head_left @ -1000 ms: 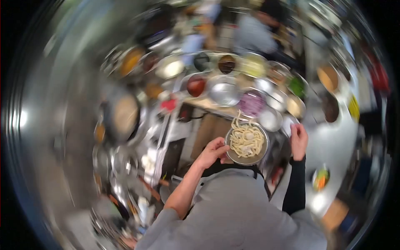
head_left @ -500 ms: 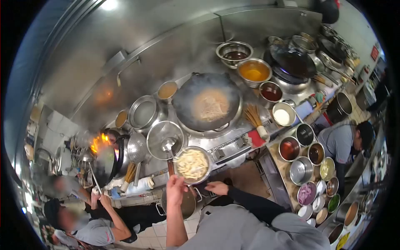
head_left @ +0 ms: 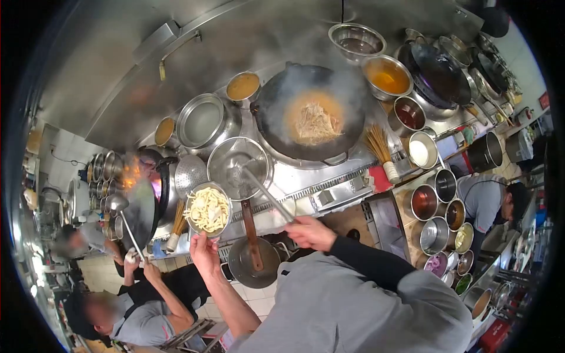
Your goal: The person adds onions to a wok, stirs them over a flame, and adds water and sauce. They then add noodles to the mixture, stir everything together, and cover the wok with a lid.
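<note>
While the left grip [head_left: 205,254] holds a metal bowl [head_left: 229,216] by its near edge, keeping it level should save the noodles [head_left: 207,210] from spilling. Rightward, beyond both grips, sits a strainer [head_left: 225,160]; the right grip [head_left: 313,234] clasps a ladle [head_left: 268,196] by the handle, best kept steady. Well right of it, lettering on a red box [head_left: 494,336] is illegible.

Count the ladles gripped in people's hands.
2: one ladle in the right hand, over the strainer; a second ladle with the nearer co-worker at picture left. Others may be hidden.
</note>
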The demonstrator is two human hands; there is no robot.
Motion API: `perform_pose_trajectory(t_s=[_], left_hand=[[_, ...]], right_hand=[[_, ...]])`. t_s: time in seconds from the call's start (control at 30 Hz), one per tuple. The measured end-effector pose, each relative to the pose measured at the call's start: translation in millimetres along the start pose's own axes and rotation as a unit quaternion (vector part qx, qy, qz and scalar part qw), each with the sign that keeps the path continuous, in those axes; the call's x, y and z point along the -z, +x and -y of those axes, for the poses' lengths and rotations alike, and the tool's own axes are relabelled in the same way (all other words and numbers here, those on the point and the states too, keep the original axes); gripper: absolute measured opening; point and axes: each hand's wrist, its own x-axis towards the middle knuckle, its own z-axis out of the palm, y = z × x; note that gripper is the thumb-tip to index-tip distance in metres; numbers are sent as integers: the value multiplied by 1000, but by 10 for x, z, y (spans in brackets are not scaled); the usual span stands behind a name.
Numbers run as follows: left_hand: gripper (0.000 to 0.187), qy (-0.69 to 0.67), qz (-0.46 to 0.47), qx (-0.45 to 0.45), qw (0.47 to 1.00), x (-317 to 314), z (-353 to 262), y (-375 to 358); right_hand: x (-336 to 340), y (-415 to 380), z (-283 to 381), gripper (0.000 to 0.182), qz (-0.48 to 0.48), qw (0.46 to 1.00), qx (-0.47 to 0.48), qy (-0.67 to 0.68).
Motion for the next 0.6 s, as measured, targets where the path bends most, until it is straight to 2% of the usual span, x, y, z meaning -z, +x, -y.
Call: perform_pose_trajectory(t_s=[0.03,0.1,0.13,0.17,0.2,0.37,0.5,0.6], left_hand=[[14,5,13,-4,1000,-49,-18,52],[15,9,14,3,1000,-238,-7,156],[15,11,13,3,1000,-302,-1,195],[13,0,41,7,999,-237,125,355],[12,-3,41,14,999,-342,141,392],[11,-21,63,51,996,-967,414,673],[11,-8,89,72,993,-1414,445,747],[13,13,109,70,991,-1761,479,809]], right_hand=[[90,-303,169,21,41,999,0,0],[213,-792,363,23,-77,976,56,-196],[495,-892,267,32,-133,963,107,-208],[685,-979,243,40,-257,796,249,-488],[534,-1174,359,46,-323,744,293,-506],[1088,-1216,642,47,-406,631,265,-606],[1051,-1150,887,47,-421,635,298,-575],[1239,-1016,939,46,-426,615,282,-601]])
